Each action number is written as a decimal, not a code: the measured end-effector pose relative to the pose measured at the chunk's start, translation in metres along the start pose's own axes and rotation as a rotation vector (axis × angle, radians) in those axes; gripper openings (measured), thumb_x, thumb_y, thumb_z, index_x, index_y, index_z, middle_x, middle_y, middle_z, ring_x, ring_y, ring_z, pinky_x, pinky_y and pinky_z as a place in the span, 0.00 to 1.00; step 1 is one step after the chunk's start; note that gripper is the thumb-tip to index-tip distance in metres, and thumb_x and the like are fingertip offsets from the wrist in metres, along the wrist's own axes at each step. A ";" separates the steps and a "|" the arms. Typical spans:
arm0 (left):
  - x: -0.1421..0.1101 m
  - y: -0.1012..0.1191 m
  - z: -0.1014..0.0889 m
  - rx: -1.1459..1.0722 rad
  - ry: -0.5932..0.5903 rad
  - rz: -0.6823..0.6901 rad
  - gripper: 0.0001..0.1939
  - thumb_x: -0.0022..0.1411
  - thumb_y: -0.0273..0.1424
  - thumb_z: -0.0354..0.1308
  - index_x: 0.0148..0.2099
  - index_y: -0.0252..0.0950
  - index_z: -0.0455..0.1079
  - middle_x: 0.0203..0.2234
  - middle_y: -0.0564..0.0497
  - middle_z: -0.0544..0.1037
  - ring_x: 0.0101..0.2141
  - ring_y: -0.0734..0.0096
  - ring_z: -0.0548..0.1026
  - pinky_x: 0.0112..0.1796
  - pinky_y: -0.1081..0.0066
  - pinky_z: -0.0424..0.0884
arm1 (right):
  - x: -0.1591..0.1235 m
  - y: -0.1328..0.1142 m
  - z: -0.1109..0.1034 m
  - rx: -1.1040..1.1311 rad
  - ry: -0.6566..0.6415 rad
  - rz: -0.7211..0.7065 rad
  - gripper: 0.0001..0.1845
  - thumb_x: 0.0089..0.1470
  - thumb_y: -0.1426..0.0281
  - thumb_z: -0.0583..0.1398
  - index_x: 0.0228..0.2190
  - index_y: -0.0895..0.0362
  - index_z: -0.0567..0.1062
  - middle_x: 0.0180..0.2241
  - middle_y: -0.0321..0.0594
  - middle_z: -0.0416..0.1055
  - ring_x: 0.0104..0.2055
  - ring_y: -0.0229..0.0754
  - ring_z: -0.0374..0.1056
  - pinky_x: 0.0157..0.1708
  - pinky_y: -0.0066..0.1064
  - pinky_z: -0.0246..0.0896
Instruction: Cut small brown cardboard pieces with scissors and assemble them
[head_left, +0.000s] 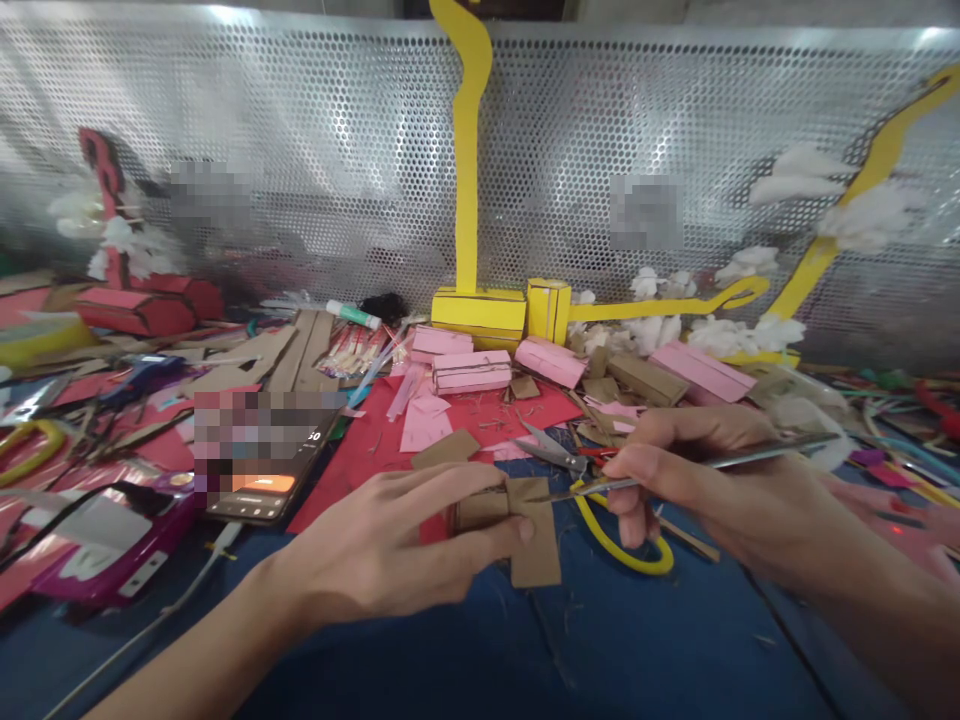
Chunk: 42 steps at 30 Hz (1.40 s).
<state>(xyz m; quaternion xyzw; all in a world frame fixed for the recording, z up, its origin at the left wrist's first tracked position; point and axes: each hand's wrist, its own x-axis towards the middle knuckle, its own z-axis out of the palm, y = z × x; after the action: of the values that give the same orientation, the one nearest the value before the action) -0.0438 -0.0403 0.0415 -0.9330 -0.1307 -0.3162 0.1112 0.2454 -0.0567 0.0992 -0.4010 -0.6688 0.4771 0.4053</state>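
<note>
Over the cluttered blue tabletop (420, 665), before a perforated screen (337, 150), the left grip (401, 538) clasps card (536, 550), the right grip (694, 470) a thin tool (772, 452).

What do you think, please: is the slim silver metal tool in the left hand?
No, the right hand holds the tool, while the left hand holds brown cardboard.

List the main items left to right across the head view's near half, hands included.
Purple plastic power strip, black rectangular phone with lit screen, bare left hand, flat brown rectangular cardboard piece, bare right hand.
</note>
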 end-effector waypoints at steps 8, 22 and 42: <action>0.002 0.002 -0.003 -0.019 0.009 -0.003 0.15 0.69 0.24 0.54 0.55 0.39 0.73 0.50 0.40 0.79 0.46 0.63 0.82 0.43 0.66 0.83 | -0.002 0.000 0.001 -0.031 0.012 -0.009 0.14 0.59 0.62 0.68 0.26 0.57 0.79 0.22 0.38 0.80 0.21 0.38 0.78 0.22 0.23 0.75; 0.002 0.002 -0.001 -0.013 0.043 0.025 0.14 0.69 0.24 0.54 0.54 0.38 0.73 0.48 0.42 0.79 0.45 0.64 0.82 0.43 0.66 0.83 | 0.008 -0.013 0.003 -0.118 -0.134 0.041 0.15 0.58 0.61 0.68 0.25 0.57 0.80 0.22 0.40 0.81 0.24 0.40 0.79 0.26 0.26 0.76; 0.005 0.006 -0.004 0.004 0.057 -0.014 0.12 0.71 0.24 0.54 0.51 0.40 0.76 0.45 0.45 0.80 0.40 0.69 0.82 0.39 0.71 0.83 | 0.022 -0.012 -0.006 -0.089 -0.196 0.129 0.14 0.57 0.62 0.70 0.25 0.58 0.79 0.23 0.36 0.80 0.23 0.38 0.79 0.22 0.21 0.72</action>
<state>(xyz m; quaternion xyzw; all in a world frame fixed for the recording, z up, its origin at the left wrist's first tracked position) -0.0398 -0.0465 0.0471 -0.9225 -0.1350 -0.3430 0.1146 0.2415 -0.0374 0.1159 -0.4124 -0.6983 0.5090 0.2884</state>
